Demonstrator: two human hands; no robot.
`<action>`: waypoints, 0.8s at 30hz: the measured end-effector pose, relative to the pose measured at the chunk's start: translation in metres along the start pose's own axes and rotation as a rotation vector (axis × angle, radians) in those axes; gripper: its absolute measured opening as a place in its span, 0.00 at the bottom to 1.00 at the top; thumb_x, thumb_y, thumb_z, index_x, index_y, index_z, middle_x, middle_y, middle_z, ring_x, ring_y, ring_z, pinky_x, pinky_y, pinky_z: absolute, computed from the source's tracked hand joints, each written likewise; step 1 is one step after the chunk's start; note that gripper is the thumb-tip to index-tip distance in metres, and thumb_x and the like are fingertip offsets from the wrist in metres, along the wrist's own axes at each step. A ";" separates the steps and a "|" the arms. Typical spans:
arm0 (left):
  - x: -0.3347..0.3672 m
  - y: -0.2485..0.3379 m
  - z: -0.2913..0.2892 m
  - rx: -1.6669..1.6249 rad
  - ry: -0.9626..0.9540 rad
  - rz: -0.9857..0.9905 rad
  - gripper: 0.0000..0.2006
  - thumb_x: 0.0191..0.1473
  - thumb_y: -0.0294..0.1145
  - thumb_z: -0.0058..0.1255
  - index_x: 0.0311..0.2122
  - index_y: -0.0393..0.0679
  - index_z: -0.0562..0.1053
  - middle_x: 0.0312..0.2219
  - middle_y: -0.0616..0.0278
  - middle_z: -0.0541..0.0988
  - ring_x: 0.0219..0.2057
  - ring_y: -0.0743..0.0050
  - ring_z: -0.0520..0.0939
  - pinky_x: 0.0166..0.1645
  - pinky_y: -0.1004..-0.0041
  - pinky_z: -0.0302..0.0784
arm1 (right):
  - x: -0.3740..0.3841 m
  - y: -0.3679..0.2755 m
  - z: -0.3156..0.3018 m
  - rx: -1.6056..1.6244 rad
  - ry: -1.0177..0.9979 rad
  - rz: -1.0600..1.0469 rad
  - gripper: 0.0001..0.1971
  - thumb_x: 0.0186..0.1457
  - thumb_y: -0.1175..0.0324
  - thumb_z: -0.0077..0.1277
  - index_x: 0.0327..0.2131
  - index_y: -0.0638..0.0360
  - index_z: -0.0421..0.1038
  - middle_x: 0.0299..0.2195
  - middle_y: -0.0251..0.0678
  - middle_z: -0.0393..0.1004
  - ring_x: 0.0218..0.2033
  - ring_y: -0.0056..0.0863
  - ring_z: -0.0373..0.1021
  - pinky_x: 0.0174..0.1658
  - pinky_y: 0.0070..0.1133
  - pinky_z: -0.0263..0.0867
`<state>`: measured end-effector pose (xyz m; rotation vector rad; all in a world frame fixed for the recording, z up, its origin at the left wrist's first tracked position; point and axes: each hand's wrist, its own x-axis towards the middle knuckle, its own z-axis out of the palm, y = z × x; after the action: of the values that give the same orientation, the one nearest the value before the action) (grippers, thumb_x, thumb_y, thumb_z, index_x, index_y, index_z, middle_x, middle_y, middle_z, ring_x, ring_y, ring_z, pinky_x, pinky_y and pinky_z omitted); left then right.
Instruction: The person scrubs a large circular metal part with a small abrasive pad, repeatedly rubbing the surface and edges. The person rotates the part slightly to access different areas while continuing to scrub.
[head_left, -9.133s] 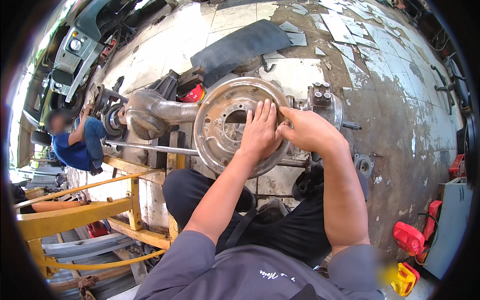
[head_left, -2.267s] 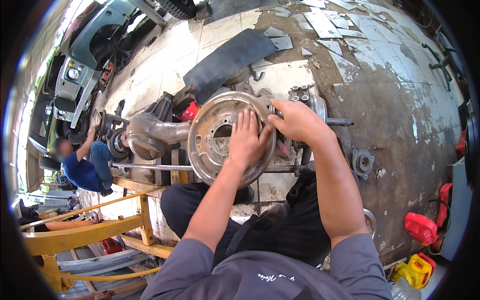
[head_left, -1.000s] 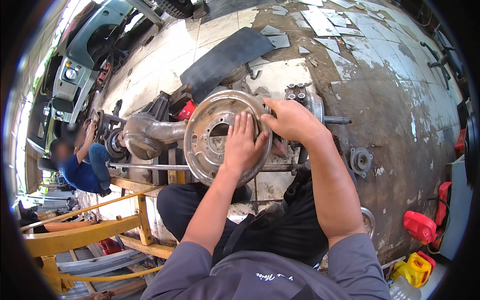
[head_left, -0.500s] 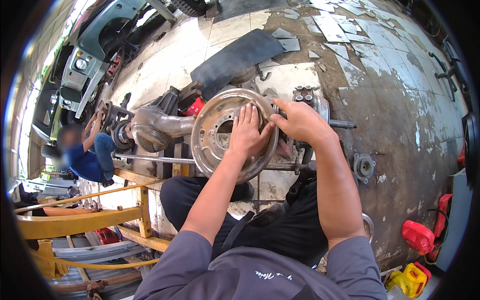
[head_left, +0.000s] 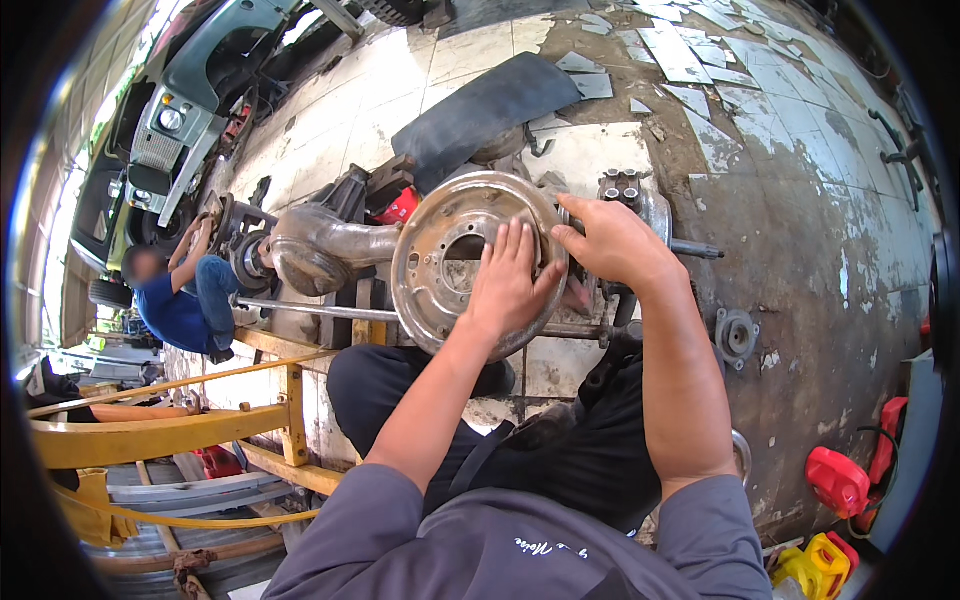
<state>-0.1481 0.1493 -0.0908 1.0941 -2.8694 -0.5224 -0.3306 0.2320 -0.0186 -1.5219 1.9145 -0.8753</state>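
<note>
A round, rusty brake backing plate (head_left: 419, 298) with a central hole and smaller holes stands tilted in front of me. My left hand (head_left: 505, 280) lies flat on its right half, fingers stretched out and slightly apart. At the plate's right rim, my right hand (head_left: 615, 240) grips the edge with thumb and index finger; its other fingers are hidden. Behind the plate, an axle housing (head_left: 305, 250) with a bulging middle runs off to the left. Right of my right hand is a hub end with a protruding shaft (head_left: 697, 248).
A yellow metal frame (head_left: 170, 432) stands at left, with a person in blue (head_left: 180, 310) crouching beyond it. A dark curved panel (head_left: 485, 115) lies on the floor ahead. A round flange (head_left: 735, 335) sits at right, and red and yellow containers (head_left: 838, 482) stand lower right.
My left hand has slid slightly down over the plate's face, uncovering more of the central hole. The right hand stays at the rim. The whole view has shifted a little.
</note>
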 end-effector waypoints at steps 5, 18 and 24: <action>-0.008 0.011 0.005 0.084 -0.006 0.030 0.47 0.63 0.65 0.36 0.69 0.28 0.49 0.69 0.36 0.48 0.72 0.39 0.46 0.72 0.50 0.43 | -0.002 0.006 0.000 -0.034 -0.012 0.023 0.13 0.62 0.64 0.48 0.41 0.68 0.70 0.25 0.52 0.77 0.28 0.47 0.77 0.39 0.39 0.70; 0.018 0.003 0.014 0.055 0.113 0.007 0.51 0.60 0.71 0.34 0.68 0.27 0.51 0.69 0.37 0.50 0.71 0.42 0.48 0.72 0.50 0.43 | 0.003 0.009 0.012 -0.077 0.053 -0.054 0.15 0.62 0.64 0.48 0.43 0.68 0.70 0.24 0.53 0.77 0.30 0.50 0.76 0.41 0.39 0.69; -0.019 0.004 0.015 0.036 0.063 0.113 0.50 0.61 0.71 0.32 0.68 0.28 0.51 0.69 0.39 0.50 0.72 0.45 0.48 0.73 0.50 0.42 | 0.004 -0.010 -0.008 -0.095 -0.124 0.160 0.26 0.60 0.61 0.52 0.58 0.68 0.67 0.52 0.56 0.73 0.55 0.48 0.70 0.58 0.34 0.65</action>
<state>-0.1385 0.1685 -0.1016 0.9278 -2.8747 -0.4241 -0.3309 0.2275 -0.0062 -1.4180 1.9793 -0.6148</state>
